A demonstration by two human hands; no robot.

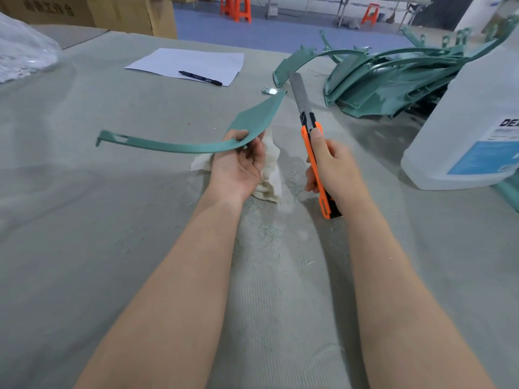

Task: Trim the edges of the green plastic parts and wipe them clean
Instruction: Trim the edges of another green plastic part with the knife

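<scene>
Part (179, 146) in left grip (238, 161), knife (309, 126) in right grip (334, 164).
The left grip pinches the part's broad end above the bench (84, 220), and its long arm curves off to that grip's left. The right grip is closed round the knife, blade out, just right of the broad end and not touching it.

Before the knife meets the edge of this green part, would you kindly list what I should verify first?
1. The left hand grips the green part: ok, pinched at its wide end.
2. The right hand holds the utility knife: ok, thumb on top.
3. The blade is out: ok, though it looks far extended.
4. The blade is apart from the left hand: ok, a gap shows.
5. The cloth is ready for wiping: ok, beneath the left hand.
6. The blade is sharp: cannot tell.
</scene>
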